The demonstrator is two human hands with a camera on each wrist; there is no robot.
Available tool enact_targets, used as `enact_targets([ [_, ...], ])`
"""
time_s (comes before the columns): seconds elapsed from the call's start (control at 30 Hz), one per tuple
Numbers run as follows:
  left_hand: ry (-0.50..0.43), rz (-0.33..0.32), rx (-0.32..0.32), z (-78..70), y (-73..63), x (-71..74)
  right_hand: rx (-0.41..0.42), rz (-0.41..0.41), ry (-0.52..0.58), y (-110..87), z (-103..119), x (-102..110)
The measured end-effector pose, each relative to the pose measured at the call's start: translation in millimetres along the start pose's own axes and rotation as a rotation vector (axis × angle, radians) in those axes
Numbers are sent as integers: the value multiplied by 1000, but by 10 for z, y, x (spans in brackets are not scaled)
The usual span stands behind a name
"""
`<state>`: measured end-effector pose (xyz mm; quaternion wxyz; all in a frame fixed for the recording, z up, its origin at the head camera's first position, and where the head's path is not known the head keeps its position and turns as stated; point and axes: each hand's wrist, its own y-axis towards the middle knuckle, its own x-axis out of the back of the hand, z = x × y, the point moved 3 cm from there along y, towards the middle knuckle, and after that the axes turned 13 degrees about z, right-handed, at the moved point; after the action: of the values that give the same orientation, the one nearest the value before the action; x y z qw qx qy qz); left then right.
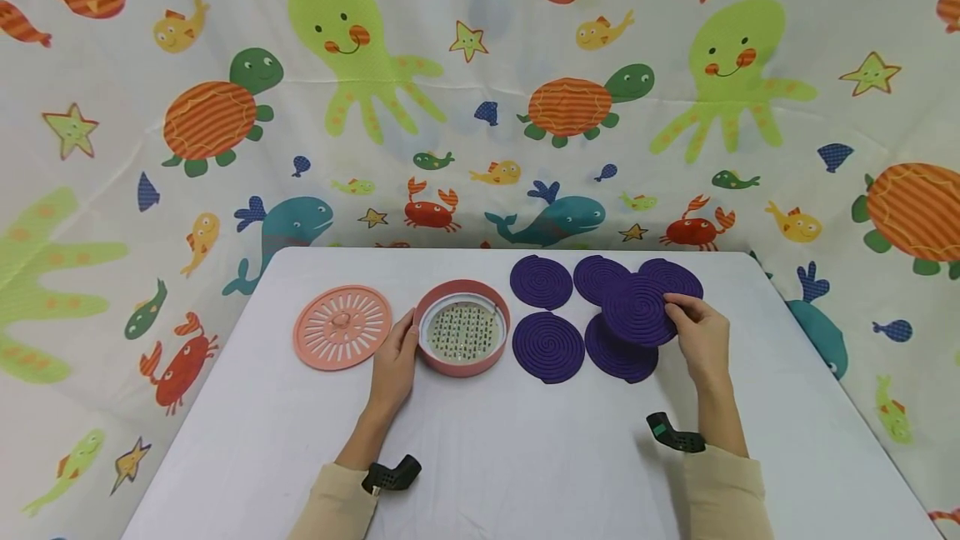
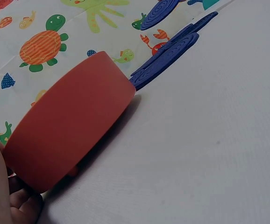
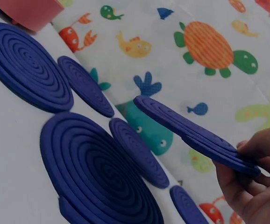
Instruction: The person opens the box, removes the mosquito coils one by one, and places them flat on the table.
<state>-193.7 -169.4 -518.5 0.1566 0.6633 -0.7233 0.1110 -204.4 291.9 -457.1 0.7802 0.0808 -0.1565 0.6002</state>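
My left hand grips the left side of a round pink mosquito coil holder, thumb by the rim and fingers curled at its lower edge in the left wrist view. Inside the holder lies a pale perforated plate with a white ring. On the right, my right hand pinches the edge of a purple mosquito coil between thumb and fingers. That coil is raised, tilted, above several other purple coils lying on the table, and partly hides some of them in the head view.
A pink slotted lid with a central knob lies left of the holder. Everything stands on a white-covered table. Behind it hangs a curtain printed with sea animals.
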Motion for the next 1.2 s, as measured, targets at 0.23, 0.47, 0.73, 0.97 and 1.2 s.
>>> enact_targets([
  [0.23,-11,-6,-3,10,4,-3,-52,-41,-20,7,-60,174],
  [0.47,-6,-9,-4,19,3,-7,-79,-80,-3,19,-117,290],
  [0.73,1,-17,-6,31,15,-15,-171,-84,-53,53,-212,385],
  [0.97,-4,-23,-15,21,24,-24,-220,-72,-95,35,-315,529],
  [1.2,5,-29,-23,37,28,-24,-215,-47,-86,31,-379,581],
])
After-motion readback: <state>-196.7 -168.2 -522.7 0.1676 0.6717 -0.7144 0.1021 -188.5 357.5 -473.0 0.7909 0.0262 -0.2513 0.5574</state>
